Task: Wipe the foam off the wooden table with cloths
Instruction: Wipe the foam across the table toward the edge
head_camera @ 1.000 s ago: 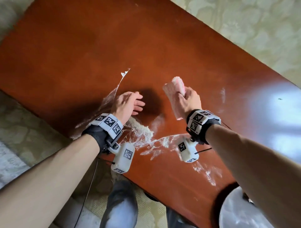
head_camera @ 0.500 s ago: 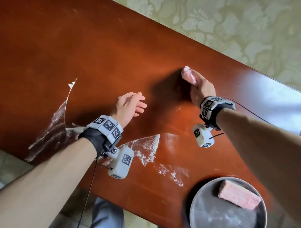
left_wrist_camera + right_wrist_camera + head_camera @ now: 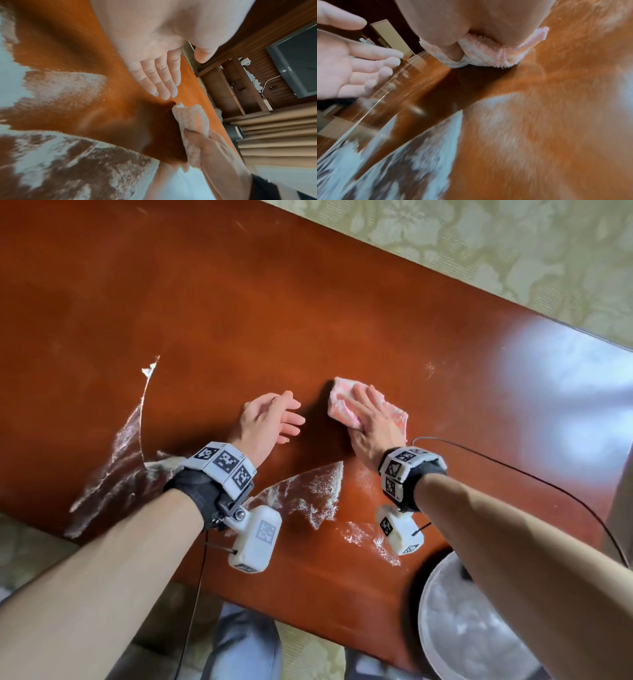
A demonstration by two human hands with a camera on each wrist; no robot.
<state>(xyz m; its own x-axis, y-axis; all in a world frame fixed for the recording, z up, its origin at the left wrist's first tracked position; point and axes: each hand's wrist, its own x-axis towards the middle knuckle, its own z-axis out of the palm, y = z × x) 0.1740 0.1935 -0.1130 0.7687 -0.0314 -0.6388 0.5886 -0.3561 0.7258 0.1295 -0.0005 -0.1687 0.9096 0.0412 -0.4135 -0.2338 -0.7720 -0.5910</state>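
The fingers [image 3: 363, 402] of the right hand [image 3: 371, 428] are laid flat and nearly straight across a folded pink cloth [image 3: 342, 400], which is pressed against the wooden table [image 3: 308, 302]; seen from the right wrist, the thumb is tucked down into the cloth's nap, so the pad is steadied as well as pushed. The flat spread appears chosen to put even pressure over the whole pad rather than on one edge.

The left hand [image 3: 270, 422] is held just beside the cloth, fingers straight and loosely together, nothing gripped. It is tilted on its edge; whether it touches the wood cannot be told. It is judged to be kept clear of the wiping path, or ready to steady the body.

Foam [image 3: 308, 494] is left in a wedge-shaped white patch between the two wrists, nearer the person than the cloth, and a thinner smear [image 3: 116, 453] runs along a curved line on the left, toward the near table edge. Small flecks [image 3: 370, 537] lie near the right wrist camera. The wood around the cloth itself looks wiped clean.

A round metal basin [image 3: 455, 628] is seen at the near right edge, partly hidden by the right forearm, presumably placed within reach for the cloths. The job is judged to be partly done, with the near patches not yet wiped.
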